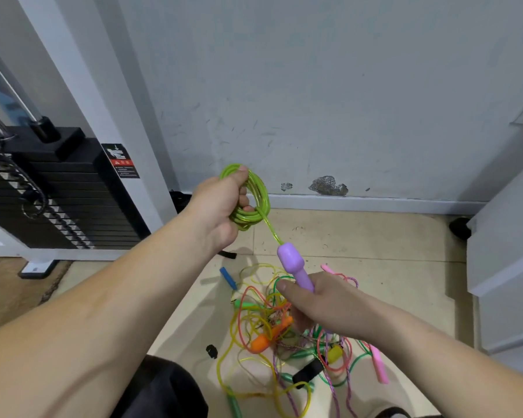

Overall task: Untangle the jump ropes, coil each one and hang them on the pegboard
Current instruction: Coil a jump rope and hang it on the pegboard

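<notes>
Lime-green translucent plastic jump rope (248, 218) was almost fully coiled and hung in your left hand (218, 206), up in front of the scuffed grey wall (344, 101), well above the tiled floor (375, 242). Grip there was closed: thumb over the top of the loops, fingers curled through the ring. A short straight run of cord went down-right from the coil to the lilac plastic handle (292, 263), and your right hand (317, 300) was wrapped round its lower shaft, bulb end pointing up at the coil. The tangled heap of coloured jump ropes (284, 333) lay on the floor directly under that hand.

Risks, as I judged them: the cord looked springy, so easing the thumb could let the loops pop open. The tail was not tucked, so a released handle could drop into the heap and snag again. I couldn't tell where this rope's other handle was, and if it was loose it would drag the coil apart. The pegboard was not in view, so a carry was ahead and the coil needed securing first.

Pose: both forearms reached forward, the left one higher and further out, the right one lower and nearer, over the heap.
</notes>
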Demonstrator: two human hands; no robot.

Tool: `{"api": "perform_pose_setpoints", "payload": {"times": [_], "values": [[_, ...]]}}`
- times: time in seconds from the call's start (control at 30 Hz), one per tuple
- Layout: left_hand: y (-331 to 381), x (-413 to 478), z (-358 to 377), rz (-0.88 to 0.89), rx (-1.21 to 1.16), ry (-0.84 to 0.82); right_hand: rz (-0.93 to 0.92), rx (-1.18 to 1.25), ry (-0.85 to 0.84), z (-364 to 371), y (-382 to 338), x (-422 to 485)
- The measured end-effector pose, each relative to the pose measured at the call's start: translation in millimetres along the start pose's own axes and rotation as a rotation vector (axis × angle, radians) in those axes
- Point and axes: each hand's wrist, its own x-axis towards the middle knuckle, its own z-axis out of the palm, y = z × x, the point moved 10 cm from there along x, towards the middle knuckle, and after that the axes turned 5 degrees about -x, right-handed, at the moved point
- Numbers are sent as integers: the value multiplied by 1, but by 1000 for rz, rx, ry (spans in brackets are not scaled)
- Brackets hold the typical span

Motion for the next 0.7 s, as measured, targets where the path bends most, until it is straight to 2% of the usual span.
{"api": "perform_pose_setpoints", "payload": {"times": [0.13, 0.23, 0.3, 0.33, 0.43, 0.47, 0.57, 0.7], "values": [[-4, -26, 39, 63, 99, -207, 12, 2, 33, -8, 3, 6], [4, -48, 55, 235, 323, -246, 24, 101, 92, -24, -1, 8], [6, -56, 62, 275, 372, -267, 16, 158, 70, -37, -13, 4], [6, -58, 65, 274, 376, -279, -15, 210, 69, -45, -22, 2], [3, -60, 71, 223, 357, -308, -286, 544, 83, -78, -58, -6], [2, -60, 73, 200, 342, -324, -315, 607, 95, -87, -63, -8], [5, -56, 82, 175, 314, -390, -285, 517, 123, -101, -52, 4], [20, -31, 96, 187, 385, -439, -349, 495, -8, -105, -63, 28]]}}
